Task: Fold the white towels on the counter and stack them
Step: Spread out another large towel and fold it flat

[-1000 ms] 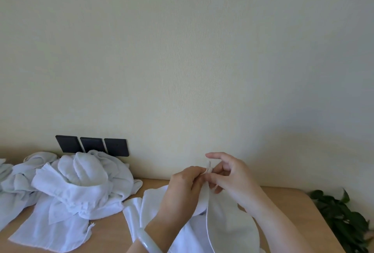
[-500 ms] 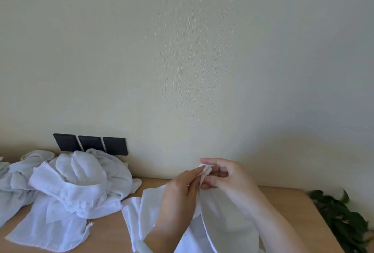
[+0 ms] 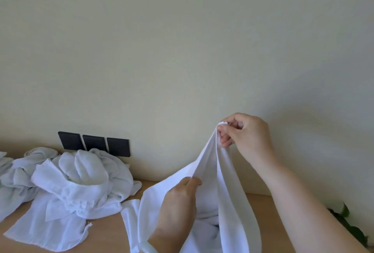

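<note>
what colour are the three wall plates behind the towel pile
Plain black. The wall plates show best in the head view, just above the towel pile.

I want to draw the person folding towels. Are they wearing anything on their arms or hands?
Hardly anything. Both forearms are bare, with no sleeves showing. The left hand has a pale, smooth, milky-green bangle round its wrist, partly cut off by the picture's bottom edge. The right hand shows no ring, watch or bracelet.
</note>
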`<action>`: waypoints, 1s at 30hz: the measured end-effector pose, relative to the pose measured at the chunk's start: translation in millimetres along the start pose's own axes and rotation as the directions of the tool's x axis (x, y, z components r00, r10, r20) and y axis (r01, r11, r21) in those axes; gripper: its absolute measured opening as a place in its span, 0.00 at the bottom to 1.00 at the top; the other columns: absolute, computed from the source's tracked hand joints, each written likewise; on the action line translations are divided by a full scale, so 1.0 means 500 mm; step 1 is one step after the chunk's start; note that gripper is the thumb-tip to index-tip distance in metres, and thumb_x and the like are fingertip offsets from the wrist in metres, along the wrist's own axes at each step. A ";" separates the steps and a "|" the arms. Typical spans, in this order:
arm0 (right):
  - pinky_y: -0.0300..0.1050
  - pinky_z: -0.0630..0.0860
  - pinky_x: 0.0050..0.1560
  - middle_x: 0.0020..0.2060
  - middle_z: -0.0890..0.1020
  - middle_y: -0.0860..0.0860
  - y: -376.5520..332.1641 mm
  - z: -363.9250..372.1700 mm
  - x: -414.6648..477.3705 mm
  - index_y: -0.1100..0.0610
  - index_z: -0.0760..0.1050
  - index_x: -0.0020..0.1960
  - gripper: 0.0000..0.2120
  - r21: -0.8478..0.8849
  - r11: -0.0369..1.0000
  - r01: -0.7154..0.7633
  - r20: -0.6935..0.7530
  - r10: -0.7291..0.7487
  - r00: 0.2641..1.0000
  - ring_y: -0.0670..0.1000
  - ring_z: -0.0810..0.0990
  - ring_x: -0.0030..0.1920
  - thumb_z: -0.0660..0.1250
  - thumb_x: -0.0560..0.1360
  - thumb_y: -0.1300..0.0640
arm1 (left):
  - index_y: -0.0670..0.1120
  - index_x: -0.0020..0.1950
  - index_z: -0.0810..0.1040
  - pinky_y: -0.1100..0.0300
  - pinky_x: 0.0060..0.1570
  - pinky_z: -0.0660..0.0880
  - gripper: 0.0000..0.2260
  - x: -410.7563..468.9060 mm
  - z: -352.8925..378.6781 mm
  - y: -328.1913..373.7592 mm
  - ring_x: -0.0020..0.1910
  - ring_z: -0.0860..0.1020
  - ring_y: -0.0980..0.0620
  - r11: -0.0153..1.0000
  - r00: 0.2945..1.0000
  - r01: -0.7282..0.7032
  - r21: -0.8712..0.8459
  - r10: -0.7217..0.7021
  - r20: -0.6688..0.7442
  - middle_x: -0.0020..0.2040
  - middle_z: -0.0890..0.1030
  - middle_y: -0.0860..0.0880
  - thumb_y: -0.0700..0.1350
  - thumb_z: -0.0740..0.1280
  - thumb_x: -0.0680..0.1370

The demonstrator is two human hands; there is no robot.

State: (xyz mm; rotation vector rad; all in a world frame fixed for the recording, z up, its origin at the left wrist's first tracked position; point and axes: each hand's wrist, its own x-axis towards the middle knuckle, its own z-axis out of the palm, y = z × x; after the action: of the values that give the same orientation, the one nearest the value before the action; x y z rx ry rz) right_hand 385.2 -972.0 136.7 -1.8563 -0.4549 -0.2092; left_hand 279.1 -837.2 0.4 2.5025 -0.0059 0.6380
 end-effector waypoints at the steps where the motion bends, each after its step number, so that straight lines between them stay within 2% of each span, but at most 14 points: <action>1: 0.45 0.81 0.31 0.27 0.82 0.55 -0.007 0.002 0.011 0.62 0.81 0.40 0.05 -0.005 1.000 -0.007 -0.007 0.007 1.000 0.53 0.81 0.25 0.70 0.74 0.69 | 0.52 0.48 0.78 0.65 0.25 0.73 0.22 -0.002 0.007 -0.001 0.29 0.77 0.57 1.000 0.999 0.008 0.002 -0.008 0.053 0.37 0.79 0.57 0.32 0.70 0.59; 4: 0.40 0.78 0.27 0.27 0.80 0.56 -0.017 0.014 0.031 0.65 0.80 0.40 0.05 -0.022 0.999 -0.040 -0.024 0.040 0.999 0.51 0.79 0.24 0.69 0.74 0.70 | 0.53 0.45 0.81 0.70 0.29 0.73 0.22 -0.007 0.012 0.027 0.32 0.77 0.60 0.988 0.984 0.013 0.153 -0.040 0.171 0.37 0.76 0.57 0.36 0.73 0.55; 7: 0.38 0.76 0.26 0.30 0.80 0.59 -0.022 0.023 0.035 0.67 0.79 0.41 0.03 -0.016 0.999 -0.047 -0.047 0.047 0.998 0.50 0.79 0.23 0.69 0.74 0.70 | 0.48 0.62 0.77 0.64 0.44 0.70 0.18 -0.011 0.013 0.056 0.49 0.74 0.48 0.984 0.944 0.069 0.162 -0.117 0.308 0.52 0.71 0.50 0.37 0.62 0.74; 10: 0.37 0.75 0.25 0.30 0.81 0.60 -0.029 0.031 0.034 0.67 0.79 0.42 0.02 -0.016 0.999 -0.035 -0.077 0.034 0.996 0.50 0.79 0.24 0.70 0.74 0.69 | 0.47 0.65 0.75 0.59 0.53 0.69 0.16 -0.023 0.048 0.080 0.53 0.70 0.47 0.975 0.884 0.175 0.137 -0.217 0.415 0.55 0.68 0.48 0.51 0.56 0.83; 11: 0.36 0.75 0.26 0.30 0.81 0.59 -0.031 0.034 0.033 0.66 0.80 0.42 0.02 -0.023 0.999 -0.029 -0.082 0.027 0.996 0.49 0.79 0.24 0.70 0.74 0.69 | 0.47 0.65 0.75 0.57 0.59 0.69 0.23 -0.025 0.060 0.089 0.54 0.70 0.47 0.968 0.857 0.221 0.116 -0.250 0.451 0.55 0.68 0.47 0.61 0.54 0.82; 13: 0.37 0.76 0.26 0.28 0.80 0.56 -0.034 0.042 0.032 0.65 0.79 0.41 0.03 -0.030 0.999 -0.027 -0.085 0.024 0.996 0.49 0.79 0.24 0.70 0.74 0.69 | 0.46 0.64 0.75 0.56 0.61 0.69 0.46 -0.031 0.066 0.118 0.53 0.70 0.47 0.960 0.843 0.275 0.045 -0.263 0.469 0.55 0.69 0.47 0.77 0.41 0.65; 14: 0.37 0.76 0.26 0.27 0.80 0.55 -0.034 0.044 0.032 0.65 0.79 0.41 0.03 -0.030 0.999 -0.030 -0.088 0.027 0.996 0.48 0.79 0.24 0.69 0.74 0.69 | 0.45 0.64 0.74 0.56 0.61 0.69 0.53 -0.028 0.065 0.132 0.56 0.71 0.47 0.956 0.831 0.290 0.043 -0.274 0.484 0.57 0.70 0.46 0.76 0.36 0.57; 15: 0.37 0.77 0.26 0.27 0.80 0.54 -0.035 0.044 0.031 0.65 0.79 0.41 0.03 -0.034 0.999 -0.032 -0.092 0.029 0.995 0.48 0.79 0.24 0.69 0.74 0.69 | 0.44 0.65 0.73 0.56 0.61 0.68 0.54 -0.025 0.063 0.139 0.60 0.71 0.47 0.955 0.828 0.293 0.057 -0.283 0.484 0.59 0.70 0.46 0.75 0.36 0.57; 19: 0.37 0.77 0.27 0.29 0.81 0.56 -0.032 0.025 0.036 0.66 0.79 0.42 0.03 -0.062 0.997 -0.039 -0.132 0.031 0.991 0.50 0.81 0.26 0.68 0.74 0.68 | 0.43 0.62 0.73 0.59 0.59 0.69 0.23 -0.018 0.068 0.121 0.61 0.70 0.50 0.975 0.915 0.196 0.104 -0.220 0.338 0.57 0.69 0.49 0.60 0.53 0.81; 21: 0.39 0.78 0.27 0.30 0.81 0.57 -0.026 0.011 0.041 0.65 0.80 0.41 0.03 -0.062 0.996 -0.058 -0.158 0.047 0.986 0.50 0.81 0.26 0.69 0.74 0.68 | 0.46 0.49 0.79 0.64 0.46 0.74 0.15 -0.025 0.075 0.097 0.49 0.76 0.53 0.981 0.967 0.107 0.163 -0.141 0.213 0.46 0.71 0.51 0.58 0.69 0.76; 23: 0.40 0.79 0.28 0.29 0.81 0.56 -0.020 0.006 0.042 0.65 0.79 0.41 0.03 -0.060 0.996 -0.073 -0.171 0.062 0.983 0.51 0.81 0.26 0.69 0.74 0.69 | 0.49 0.33 0.78 0.68 0.32 0.72 0.17 -0.034 0.067 0.110 0.34 0.74 0.57 0.979 0.968 0.027 0.203 -0.076 0.237 0.35 0.67 0.54 0.59 0.79 0.63; 25: 0.41 0.80 0.28 0.28 0.81 0.55 -0.020 0.010 0.038 0.65 0.79 0.40 0.05 -0.065 0.995 -0.072 -0.166 0.061 0.984 0.50 0.81 0.25 0.68 0.74 0.69 | 0.44 0.44 0.80 0.65 0.45 0.73 0.15 -0.033 0.081 0.127 0.42 0.71 0.54 0.995 0.943 0.026 0.094 -0.055 0.328 0.41 0.66 0.51 0.57 0.70 0.75; 27: 0.45 0.82 0.30 0.26 0.80 0.53 -0.023 0.016 0.034 0.63 0.78 0.38 0.06 -0.067 0.995 -0.070 -0.157 0.059 0.986 0.51 0.81 0.25 0.68 0.74 0.69 | 0.41 0.55 0.77 0.59 0.57 0.70 0.24 -0.024 0.105 0.137 0.50 0.67 0.52 0.992 0.904 0.119 0.050 -0.129 0.407 0.48 0.64 0.51 0.62 0.55 0.81; 30: 0.55 0.83 0.35 0.24 0.79 0.52 -0.021 0.015 0.036 0.65 0.78 0.38 0.05 -0.062 0.995 -0.075 -0.158 0.064 0.985 0.54 0.82 0.26 0.68 0.73 0.70 | 0.43 0.51 0.77 0.58 0.55 0.72 0.45 -0.008 0.121 0.154 0.50 0.66 0.51 0.976 0.867 0.183 0.121 -0.218 0.448 0.50 0.64 0.51 0.75 0.38 0.64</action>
State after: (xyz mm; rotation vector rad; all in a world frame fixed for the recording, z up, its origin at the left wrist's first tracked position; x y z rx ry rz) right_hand 396.6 -958.3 150.0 -1.9018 -0.2772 -0.3232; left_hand 291.8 -934.2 -6.1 2.6214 0.1039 -0.0522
